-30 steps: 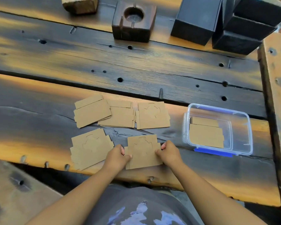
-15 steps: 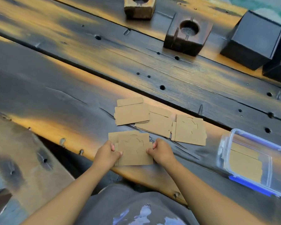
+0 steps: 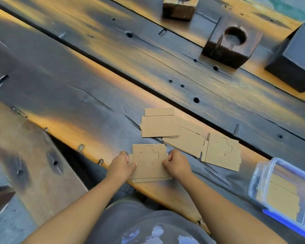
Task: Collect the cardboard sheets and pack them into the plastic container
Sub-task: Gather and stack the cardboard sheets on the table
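A small stack of brown cardboard sheets [image 3: 149, 162] lies near the table's front edge. My left hand [image 3: 121, 165] pinches its left side and my right hand [image 3: 177, 163] pinches its right side. Behind it, three more piles of cardboard sheets lie in a row: one at the left [image 3: 159, 126], one in the middle [image 3: 187, 140], one at the right [image 3: 222, 154]. A clear plastic container [image 3: 259, 175] with blue clips stands at the right edge of view, with cardboard sheets [image 3: 280, 196] lying flat inside it.
The dark wooden plank table [image 3: 95, 81] has holes and cracks. Two wooden blocks with round holes [image 3: 231, 44], [image 3: 179, 7] and a black box [image 3: 296, 57] stand at the back. A bench plank [image 3: 33, 155] runs at the lower left.
The sheets I held moved left onto the lower-left pile, making one stack between my hands. My view swung left, so the container now sits at the right edge.
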Demonstrator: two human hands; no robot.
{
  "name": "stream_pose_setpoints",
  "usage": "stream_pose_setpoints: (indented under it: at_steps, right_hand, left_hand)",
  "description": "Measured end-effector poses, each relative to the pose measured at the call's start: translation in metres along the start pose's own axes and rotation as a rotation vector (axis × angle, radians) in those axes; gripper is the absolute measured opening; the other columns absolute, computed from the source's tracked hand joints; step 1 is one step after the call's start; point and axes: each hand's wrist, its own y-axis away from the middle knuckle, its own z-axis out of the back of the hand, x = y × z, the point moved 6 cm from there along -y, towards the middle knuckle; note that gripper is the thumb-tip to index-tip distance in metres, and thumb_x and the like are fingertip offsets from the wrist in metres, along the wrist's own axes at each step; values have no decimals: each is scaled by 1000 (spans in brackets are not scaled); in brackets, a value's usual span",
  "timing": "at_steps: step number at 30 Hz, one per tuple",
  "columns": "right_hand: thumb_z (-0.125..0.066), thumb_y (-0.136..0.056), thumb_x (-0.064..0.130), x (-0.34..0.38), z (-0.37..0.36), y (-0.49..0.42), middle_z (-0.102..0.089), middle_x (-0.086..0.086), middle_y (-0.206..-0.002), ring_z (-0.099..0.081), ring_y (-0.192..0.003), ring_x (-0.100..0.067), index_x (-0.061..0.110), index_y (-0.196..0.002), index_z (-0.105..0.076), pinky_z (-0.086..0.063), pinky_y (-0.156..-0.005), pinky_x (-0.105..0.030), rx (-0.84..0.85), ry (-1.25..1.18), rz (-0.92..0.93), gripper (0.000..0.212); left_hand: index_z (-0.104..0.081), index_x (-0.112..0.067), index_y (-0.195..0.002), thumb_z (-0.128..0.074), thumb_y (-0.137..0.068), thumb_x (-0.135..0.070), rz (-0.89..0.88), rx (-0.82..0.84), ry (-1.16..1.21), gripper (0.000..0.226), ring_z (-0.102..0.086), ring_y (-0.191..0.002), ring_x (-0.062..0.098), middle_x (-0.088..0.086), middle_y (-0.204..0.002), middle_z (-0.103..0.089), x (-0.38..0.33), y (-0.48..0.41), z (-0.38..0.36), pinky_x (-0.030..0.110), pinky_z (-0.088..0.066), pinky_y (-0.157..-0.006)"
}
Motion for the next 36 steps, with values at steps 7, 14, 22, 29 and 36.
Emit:
stream_pose_setpoints:
  at_steps: [7, 14, 22, 29, 36]
  right_hand:
    - [-61, -82, 29, 4, 3, -4, -56, 0, -80, -57, -76, -25, 18, -91, -41, -42, -58, -35, 19, 100, 19, 25]
    - [-66, -81, 38, 0, 9, 3, -57, -2, -98, -53, -83, -21, 19, -97, -42, -40, -65, -34, -33, 96, 24, 35]
    - [-67, -81, 27, 2, -4, 11, -58, -7, -99, -54, -85, -23, 13, -98, -42, -37, -59, -30, 48, -58, -19, 33]
    - [-71, -78, 29, -1, 8, 7, -53, 2, -81, -49, -72, -16, 19, -82, -41, -39, -60, -33, 84, -129, -23, 32]
    - [-77, -71, 30, 5, 48, -10, -54, 6, -74, -49, -66, -12, 18, -81, -46, -37, -55, -27, 37, -175, -1, 35]
  left_hand:
    - [-40, -22, -74, -70, -81, -38, -21, 46, -62, 35, -55, -74, 17, -2, -80, -59, -1, -4, 5, 29, -36, -55]
    - [-51, -16, -111, -71, -81, -39, -65, -21, -20, 43, -57, -94, 21, 1, -103, -55, 1, 4, 6, 31, -46, -72]
    - [-57, -15, -85, -73, -81, -16, 219, 135, 470, 17, -66, -97, 28, 2, -92, -67, 12, 8, -7, 48, -58, -87]
    - [-48, -12, -94, -78, -74, -20, 122, 133, 286, 37, -65, -100, 30, 12, -104, -68, -2, 7, 1, 46, -54, -90]
    - [-48, -12, -93, -81, -73, -24, 100, 213, 416, 41, -66, -103, 39, 26, -109, -65, -30, -7, 14, 52, -52, -91]
